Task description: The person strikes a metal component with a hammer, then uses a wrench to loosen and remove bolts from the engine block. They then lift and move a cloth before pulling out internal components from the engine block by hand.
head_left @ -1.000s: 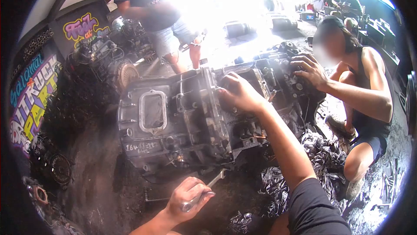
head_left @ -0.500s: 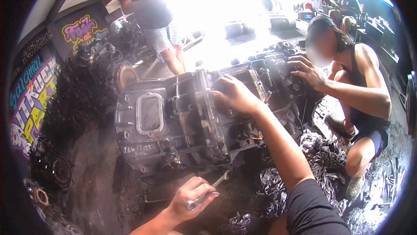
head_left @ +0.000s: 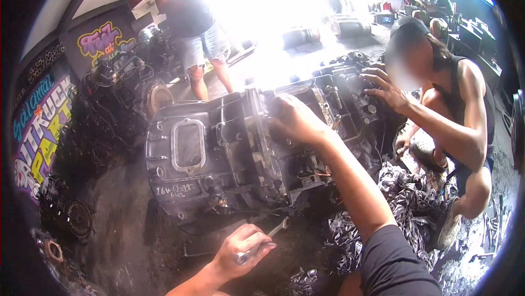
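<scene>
A: We have the casing (head_left: 224, 145) right in the middle of the view, chalky writing low on its left face!

B: And what do our hands have?

A: Our left hand (head_left: 246, 248) wraps tight around a wrench (head_left: 278, 228), its far end angled up to just below the casing's lower edge.

B: Our right hand (head_left: 298, 120)?

A: Up by the casing's upright flange (head_left: 262, 143), bent at the knuckles. We can't tell whether it grips; the fingertips are hidden.

B: We see company on the right: a crouching person (head_left: 473, 96), one hand (head_left: 389, 92) at the far right part of the machinery, fingers spread.

A: Below that, we spot a crumpled heap of rags (head_left: 402, 200) on the floor (head_left: 120, 236), tools (head_left: 495, 230) lying further right.

B: And behind the casing, we catch a standing person (head_left: 191, 14) in torn shorts, against strong glare.
</scene>
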### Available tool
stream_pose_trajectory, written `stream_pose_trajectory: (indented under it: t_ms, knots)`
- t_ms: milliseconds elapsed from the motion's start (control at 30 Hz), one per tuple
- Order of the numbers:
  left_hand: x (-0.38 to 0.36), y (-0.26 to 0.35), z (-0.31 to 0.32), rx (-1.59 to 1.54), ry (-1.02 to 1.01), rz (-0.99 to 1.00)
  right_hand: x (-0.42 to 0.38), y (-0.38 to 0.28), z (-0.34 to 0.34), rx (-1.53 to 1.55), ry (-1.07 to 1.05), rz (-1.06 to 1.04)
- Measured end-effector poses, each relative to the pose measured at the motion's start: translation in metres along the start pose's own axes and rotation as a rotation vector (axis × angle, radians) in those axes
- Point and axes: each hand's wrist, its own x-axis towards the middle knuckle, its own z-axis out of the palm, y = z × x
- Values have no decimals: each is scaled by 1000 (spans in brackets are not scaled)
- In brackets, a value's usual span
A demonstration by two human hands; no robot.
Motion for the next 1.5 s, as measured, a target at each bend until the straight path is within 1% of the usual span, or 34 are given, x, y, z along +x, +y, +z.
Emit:
stream_pose_trajectory:
  t_ms: [100, 200, 300, 400, 500, 567, 633, 700, 800, 900, 1000, 1100, 1200, 1300, 1400, 1467, 1500]
  knots:
    - [-2, -2, 0, -10, 0, -13, -2, 4, -3, -79, -20, -72]
    - [-2, -5, 0, -4, -20, -11, 1, -3, -10, -78, -65, -71]
    - [-1, -6, -1, -4, -46, 0, 2, 3, -5, -40, -58, -68]
    - [-1, -8, 1, 0, -40, -3, 1, 4, -5, -58, -38, -108]
    - [2, -6, 2, 6, -34, -1, 0, 10, -1, -37, -18, -155]
    - [2, -9, 6, -20, -31, 23, 3, 28, 8, -144, -47, -257]
    - [3, -9, 7, -31, -29, 34, 4, 17, 2, -141, -69, -218]
    - [4, -8, 7, -25, -29, 33, 1, 2, -7, -25, -79, -40]
    - [4, -6, 6, -30, -28, 25, 5, 7, -4, -45, -100, -76]
    - [2, -7, 6, -20, -40, 4, 4, 9, -1, -51, -96, -67]
    - [2, -5, 4, -43, -30, -5, 4, 21, 11, -70, 33, -157]
    - [1, -6, 4, -51, -34, -14, 5, 17, 4, -29, -50, -76]
    - [0, -8, 1, -52, -51, 4, 8, 11, 3, -146, -137, -78]
    - [-2, -7, -1, -36, -48, -2, 8, -5, -12, -63, -193, 32]
    - [-4, -8, -1, -12, -47, 1, 4, 4, 1, -58, 91, -219]
    - [-5, -8, -2, -20, -47, -19, 3, 25, 13, -71, 37, -202]
    - [-5, -8, -2, -24, -46, -28, 5, 21, 10, -80, 10, -195]
